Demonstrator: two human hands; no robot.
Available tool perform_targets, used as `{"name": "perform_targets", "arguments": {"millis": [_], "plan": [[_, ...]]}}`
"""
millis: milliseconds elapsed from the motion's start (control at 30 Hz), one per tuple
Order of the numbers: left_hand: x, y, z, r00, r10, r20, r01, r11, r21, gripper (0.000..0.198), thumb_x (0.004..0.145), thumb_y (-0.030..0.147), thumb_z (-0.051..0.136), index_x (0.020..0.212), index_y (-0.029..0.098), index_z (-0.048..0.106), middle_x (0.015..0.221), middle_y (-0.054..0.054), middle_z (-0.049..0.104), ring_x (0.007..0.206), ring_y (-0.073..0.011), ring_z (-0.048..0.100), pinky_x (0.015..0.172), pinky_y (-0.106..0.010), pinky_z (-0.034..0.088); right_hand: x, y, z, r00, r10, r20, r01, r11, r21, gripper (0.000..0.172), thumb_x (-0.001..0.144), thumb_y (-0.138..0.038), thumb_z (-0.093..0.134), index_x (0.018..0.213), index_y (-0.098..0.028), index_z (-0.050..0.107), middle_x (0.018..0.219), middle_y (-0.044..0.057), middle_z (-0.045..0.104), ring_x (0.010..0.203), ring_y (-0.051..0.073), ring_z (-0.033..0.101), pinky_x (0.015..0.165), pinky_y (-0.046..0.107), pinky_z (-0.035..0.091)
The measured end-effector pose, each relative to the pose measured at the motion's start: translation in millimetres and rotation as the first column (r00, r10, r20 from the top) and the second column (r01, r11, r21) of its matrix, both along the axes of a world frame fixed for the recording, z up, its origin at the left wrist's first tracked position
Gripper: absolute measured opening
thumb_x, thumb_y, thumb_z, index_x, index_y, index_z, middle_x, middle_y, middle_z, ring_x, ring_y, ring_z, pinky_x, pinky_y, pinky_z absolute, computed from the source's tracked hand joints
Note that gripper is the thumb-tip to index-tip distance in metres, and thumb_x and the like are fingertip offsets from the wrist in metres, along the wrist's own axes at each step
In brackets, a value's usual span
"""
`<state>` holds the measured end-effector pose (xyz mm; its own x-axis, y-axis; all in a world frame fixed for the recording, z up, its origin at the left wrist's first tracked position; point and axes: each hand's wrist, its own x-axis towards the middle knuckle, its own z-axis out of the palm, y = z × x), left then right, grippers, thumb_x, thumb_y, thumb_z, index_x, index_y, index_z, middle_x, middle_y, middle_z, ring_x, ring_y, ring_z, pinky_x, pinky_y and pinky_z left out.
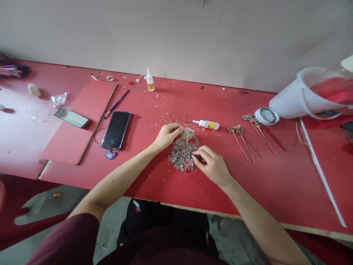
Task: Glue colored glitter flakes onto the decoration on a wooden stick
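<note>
Pinching the pin (pixel 187 144) by its far end, the left hand (pixel 168 135) holds it over the chips (pixel 178 155), long axis running near to far, the right hand (pixel 211 164) just right, fingertips narrowed, whether on anything I cannot tell

The left hand (pixel 167 137) grips the flat iridescent head of a slim gold-coloured metal hairpin (pixel 187 145), its stem over a pile of small glittering multicoloured chips (pixel 178 156) on the red table (pixel 154 180). The right hand (pixel 213 165) is at the pile's right side, its hold unclear. Just beyond lies a white plastic bottle with a yellow label (pixel 208 125); a black rectangular phone (pixel 116 130) lies left.
</note>
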<state>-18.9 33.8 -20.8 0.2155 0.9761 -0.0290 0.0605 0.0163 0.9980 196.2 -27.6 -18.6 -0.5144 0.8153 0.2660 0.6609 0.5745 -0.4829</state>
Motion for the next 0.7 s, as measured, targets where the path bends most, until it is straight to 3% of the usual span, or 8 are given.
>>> {"name": "perform_targets", "arguments": {"millis": [300, 500, 700], "plan": [[-0.7, -0.2, -1.1, 1.0, -0.004, -0.007, 0.004, 1.0, 0.015, 0.023, 0.092, 0.029, 0.05, 0.074, 0.015, 0.056, 0.054, 0.003, 0.056, 0.04, -0.0041, 0.046, 0.042, -0.016, 0.036, -0.5, -0.5, -1.0, 1.0, 0.012, 0.012, -0.012, 1.0, 0.012, 0.01, 0.092, -0.024, 0.054, 0.094, -0.02, 0.063, 0.091, 0.004, 0.065, 0.076, 0.013, 0.065, 0.064, 0.023, 0.05], [-1.2, -0.2, -1.9, 1.0, -0.001, -0.009, 0.001, 1.0, 0.003, 0.023, 0.091, 0.03, 0.051, 0.075, 0.015, 0.057, 0.054, 0.003, 0.056, 0.041, -0.0044, 0.046, 0.042, -0.017, 0.036, -0.5, -0.3, 1.7, 0.997, -0.041, -0.064, 0.043, 0.998, 0.035, 0.009, 0.091, -0.023, 0.054, 0.094, -0.02, 0.062, 0.089, 0.005, 0.065, 0.078, 0.014, 0.065, 0.068, 0.025, 0.052], [-0.8, -0.1, 1.3, 1.0, -0.002, 0.005, 0.002, 1.0, 0.006, 0.024, 0.091, 0.03, 0.051, 0.072, 0.015, 0.056, 0.053, 0.004, 0.054, 0.039, -0.0038, 0.044, 0.041, -0.017, 0.034, -1.4, -1.4, 0.7, 0.998, 0.059, -0.035, -0.06, 0.998, -0.01, 0.011, 0.093, -0.025, 0.054, 0.097, -0.02, 0.063, 0.093, 0.005, 0.065, 0.079, 0.014, 0.064, 0.067, 0.024, 0.051]]}}
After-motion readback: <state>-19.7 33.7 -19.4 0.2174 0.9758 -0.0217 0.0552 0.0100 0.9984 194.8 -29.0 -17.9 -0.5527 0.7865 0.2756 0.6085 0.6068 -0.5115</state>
